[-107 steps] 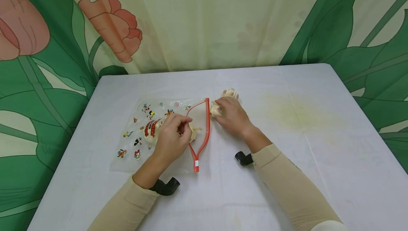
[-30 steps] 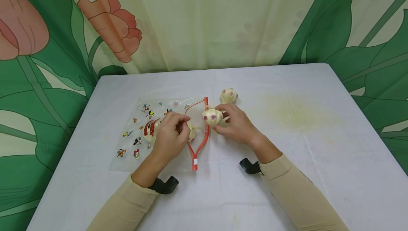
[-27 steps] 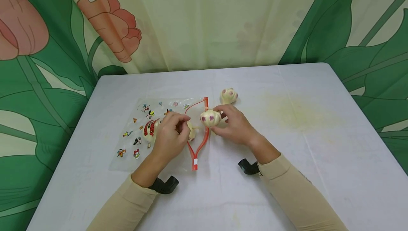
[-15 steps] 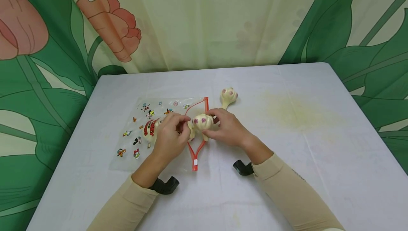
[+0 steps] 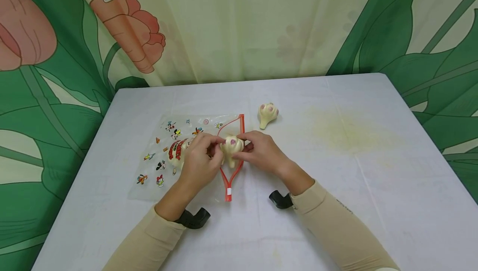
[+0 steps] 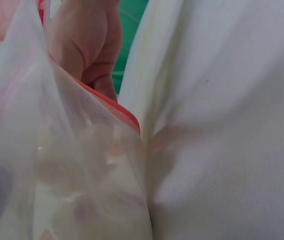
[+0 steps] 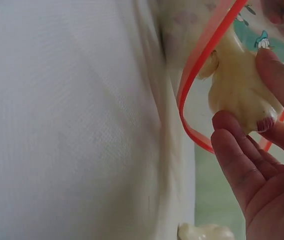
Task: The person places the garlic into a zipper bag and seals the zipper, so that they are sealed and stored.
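A clear zip bag (image 5: 149, 190) with cartoon prints and a red zip edge (image 5: 239, 169) lies with its mouth spread toward the right. At the mouth's upper edge, my left hand (image 5: 201, 159) pinches the plastic. My right hand (image 5: 265, 150) holds a garlic bulb (image 5: 233, 144) between thumb and fingers in the bag's opening, its stem pointing toward me. The right wrist view shows this garlic bulb (image 7: 241, 85) inside the red rim. More pale garlic shows blurred through the plastic (image 6: 62, 165) in the left wrist view; my left hand partly hides it from the head.
One more garlic bulb (image 5: 268, 115) lies on the white tablecloth (image 5: 336, 204) beyond my right hand. A curtain (image 5: 261, 26) with leaf and flower prints hangs behind the table. Black wrist mounts (image 5: 194, 218) stick out from both sleeves.
My right hand has picked up a garlic bulb from beside the bag and carried it left into the bag's mouth, turning its stem toward me. My left hand has stayed on the bag.
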{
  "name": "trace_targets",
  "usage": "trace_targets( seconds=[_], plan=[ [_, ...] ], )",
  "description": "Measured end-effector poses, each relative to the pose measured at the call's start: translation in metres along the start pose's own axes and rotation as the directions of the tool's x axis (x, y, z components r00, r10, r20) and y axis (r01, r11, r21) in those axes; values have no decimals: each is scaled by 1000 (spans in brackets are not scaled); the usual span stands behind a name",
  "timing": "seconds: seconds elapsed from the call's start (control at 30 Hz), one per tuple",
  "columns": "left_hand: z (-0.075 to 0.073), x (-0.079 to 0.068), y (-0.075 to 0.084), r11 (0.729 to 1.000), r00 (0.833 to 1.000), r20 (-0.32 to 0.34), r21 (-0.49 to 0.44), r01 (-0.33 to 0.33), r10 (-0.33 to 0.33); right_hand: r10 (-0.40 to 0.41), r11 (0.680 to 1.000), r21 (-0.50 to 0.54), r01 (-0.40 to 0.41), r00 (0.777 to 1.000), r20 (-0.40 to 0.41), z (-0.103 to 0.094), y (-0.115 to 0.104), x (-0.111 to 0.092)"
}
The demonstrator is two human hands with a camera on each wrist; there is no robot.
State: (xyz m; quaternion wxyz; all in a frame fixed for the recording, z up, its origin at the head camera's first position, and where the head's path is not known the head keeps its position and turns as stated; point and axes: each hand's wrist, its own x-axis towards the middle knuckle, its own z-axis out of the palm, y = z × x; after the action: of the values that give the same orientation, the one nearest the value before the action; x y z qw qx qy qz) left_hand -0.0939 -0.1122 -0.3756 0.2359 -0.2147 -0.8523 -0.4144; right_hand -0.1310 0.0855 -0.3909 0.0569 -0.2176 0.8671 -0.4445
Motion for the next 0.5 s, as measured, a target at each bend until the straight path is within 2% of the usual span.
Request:
trace_targets(
  seconds=[0.27, 0.5],
  plan=[
    [1, 0, 1, 1000, 1000, -1, 1, -13, 13, -90, 991, -102, 88, 996, -8, 5, 1, -1],
    [2, -1, 0, 1000, 1000, -10, 9, -26, 26, -126, 985, -118, 123, 992, -21, 8, -1, -3]
  ],
)
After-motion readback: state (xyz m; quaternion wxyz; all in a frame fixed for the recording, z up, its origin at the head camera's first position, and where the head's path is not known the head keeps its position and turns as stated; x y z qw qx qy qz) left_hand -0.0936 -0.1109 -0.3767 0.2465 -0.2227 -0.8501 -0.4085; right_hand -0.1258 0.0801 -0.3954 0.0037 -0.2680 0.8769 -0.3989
